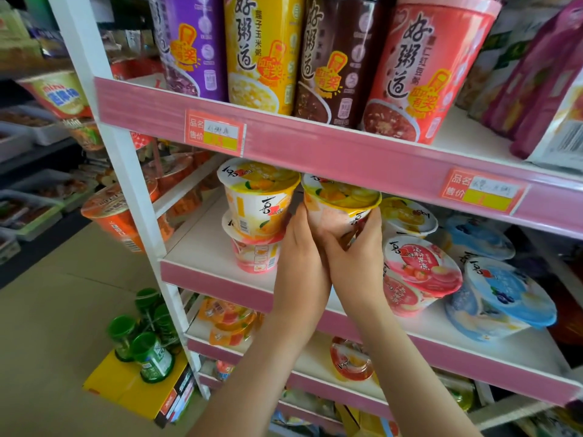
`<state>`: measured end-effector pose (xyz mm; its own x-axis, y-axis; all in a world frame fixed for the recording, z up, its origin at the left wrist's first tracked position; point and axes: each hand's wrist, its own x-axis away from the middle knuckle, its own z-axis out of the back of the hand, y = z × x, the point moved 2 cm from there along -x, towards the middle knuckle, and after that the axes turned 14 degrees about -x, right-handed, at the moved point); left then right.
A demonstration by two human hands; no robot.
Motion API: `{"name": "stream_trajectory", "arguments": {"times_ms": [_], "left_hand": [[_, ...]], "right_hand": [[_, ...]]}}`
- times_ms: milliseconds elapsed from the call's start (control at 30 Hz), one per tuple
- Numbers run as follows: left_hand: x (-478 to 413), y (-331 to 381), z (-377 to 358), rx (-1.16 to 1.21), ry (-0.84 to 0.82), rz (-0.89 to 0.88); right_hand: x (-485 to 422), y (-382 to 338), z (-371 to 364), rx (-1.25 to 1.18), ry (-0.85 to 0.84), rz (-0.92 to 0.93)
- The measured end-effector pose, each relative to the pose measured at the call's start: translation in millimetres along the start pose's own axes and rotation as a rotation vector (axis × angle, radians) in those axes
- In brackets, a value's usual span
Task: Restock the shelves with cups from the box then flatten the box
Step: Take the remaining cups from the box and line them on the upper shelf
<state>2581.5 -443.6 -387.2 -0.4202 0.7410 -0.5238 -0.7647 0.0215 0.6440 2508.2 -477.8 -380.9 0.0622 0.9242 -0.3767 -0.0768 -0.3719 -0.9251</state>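
Care is needed: left hand (pixel 299 260) and right hand (pixel 358 257) both wrap round the yellow cup (pixel 342 200); it should slide onto the shelf (pixel 195 247) flat.

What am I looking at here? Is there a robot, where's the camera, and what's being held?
There is no robot here: a person works with two bare hands. The single picture comes from a wide-angle camera worn on the person's head, looking forward and down. The left hand and right hand together hold a yellow-lidded cup at the middle shelf, just right of a stack of two cups. Further right on that shelf sit pink cups and blue cups. Tall cups fill the shelf above. On the floor lies a yellow box with green bottles on it.
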Motion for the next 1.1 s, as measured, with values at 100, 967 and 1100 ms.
{"name": "stream_trajectory", "arguments": {"times_ms": [100, 967, 1100], "left_hand": [[4, -3, 0, 0.02, -0.001, -0.017], [550, -416, 146, -0.725, -0.736, 1.168], [577, -459, 122, -0.736, -0.983, 1.165]], "right_hand": [[9, -3, 7, 0.063, 0.008, -0.001], [523, 250, -159, 0.648, -1.344, -0.588], [569, 302, -177, 0.767, -1.552, -0.502]]}}
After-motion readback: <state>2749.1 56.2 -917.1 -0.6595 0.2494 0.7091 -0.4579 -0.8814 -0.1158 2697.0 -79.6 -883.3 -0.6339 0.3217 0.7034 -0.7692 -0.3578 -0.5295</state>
